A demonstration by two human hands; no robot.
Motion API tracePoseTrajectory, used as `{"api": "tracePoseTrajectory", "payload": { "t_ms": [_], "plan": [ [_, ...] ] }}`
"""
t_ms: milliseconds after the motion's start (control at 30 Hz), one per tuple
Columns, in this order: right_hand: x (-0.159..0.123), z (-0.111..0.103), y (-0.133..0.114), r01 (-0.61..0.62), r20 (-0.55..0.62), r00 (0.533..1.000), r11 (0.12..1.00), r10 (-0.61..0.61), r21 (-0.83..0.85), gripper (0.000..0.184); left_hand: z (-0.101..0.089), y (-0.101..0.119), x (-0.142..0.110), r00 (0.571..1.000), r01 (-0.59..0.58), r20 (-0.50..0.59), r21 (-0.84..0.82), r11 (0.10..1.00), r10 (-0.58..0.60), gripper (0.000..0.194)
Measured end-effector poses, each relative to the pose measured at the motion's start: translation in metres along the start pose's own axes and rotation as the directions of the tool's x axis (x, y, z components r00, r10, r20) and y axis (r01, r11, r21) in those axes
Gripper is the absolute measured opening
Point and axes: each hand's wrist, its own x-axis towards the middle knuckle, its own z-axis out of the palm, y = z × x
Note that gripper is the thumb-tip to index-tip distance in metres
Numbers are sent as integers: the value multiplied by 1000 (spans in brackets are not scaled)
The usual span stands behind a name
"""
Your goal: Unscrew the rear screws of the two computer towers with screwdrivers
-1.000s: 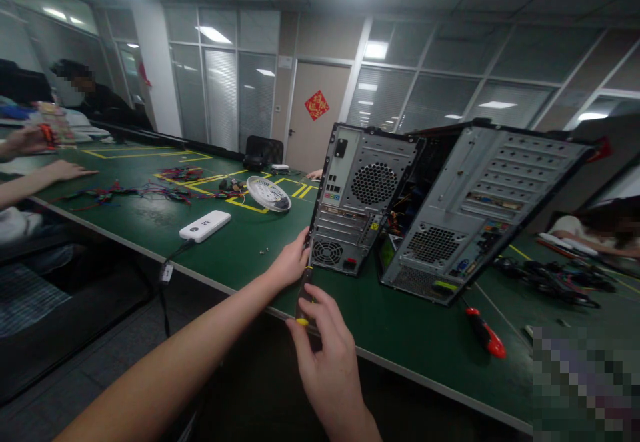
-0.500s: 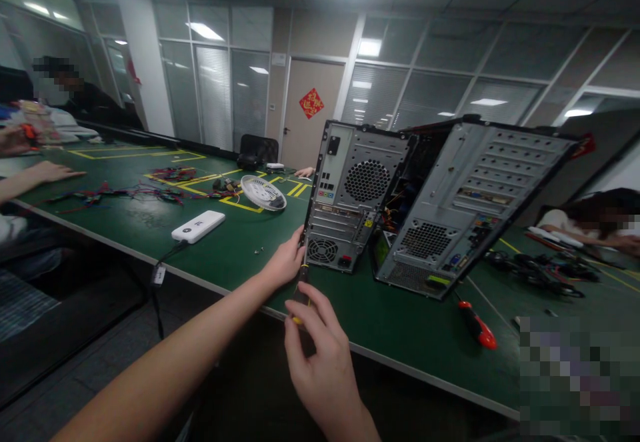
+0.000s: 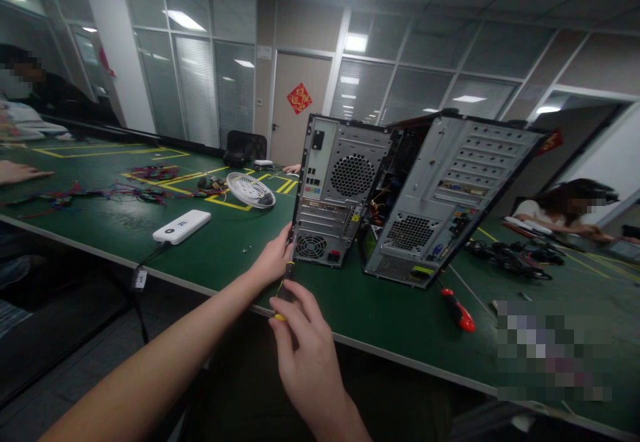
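A computer case (image 3: 350, 172) stands on the green table with its rear side toward me. My left hand (image 3: 274, 257) grips its left edge near the bottom; most of the fingers are hidden behind the case. In my right hand (image 3: 306, 335) is a black and yellow screwdriver (image 3: 285, 290), pinched by the handle between thumb and fingers. It points up and away, toward the lower left corner of the case. Its tip cannot be seen. Close on the right stands a second computer case (image 3: 425, 222), with wires showing in the dark space beside it.
A red and black screwdriver (image 3: 457, 310) lies right of the cases, near a black cable heap (image 3: 520, 259). On the left are a white power bank (image 3: 182, 227), a white oval tray (image 3: 251, 190) and wired parts (image 3: 145, 192). Small screws (image 3: 247, 250) lie nearby. Other people sit around the table.
The view has turned slightly right, so everything sits further left in the picture. Both hands keep the same hold at the case's edge and on the screwdriver.
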Motion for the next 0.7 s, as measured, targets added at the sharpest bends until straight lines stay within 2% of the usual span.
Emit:
{"api": "tracePoseTrajectory", "payload": {
  "t_ms": [467, 700],
  "plan": [
    [1, 0, 1, 36, -79, 996, 996, -42, -79, 26, 0, 0, -1, 1000, 0, 7, -11, 1000, 1, 61],
    [1, 0, 1, 20, -68, 997, 999, -23, -37, 18, 1, -3, 1, 1000, -10, 13, -2, 1000, 10, 61]
  ]
}}
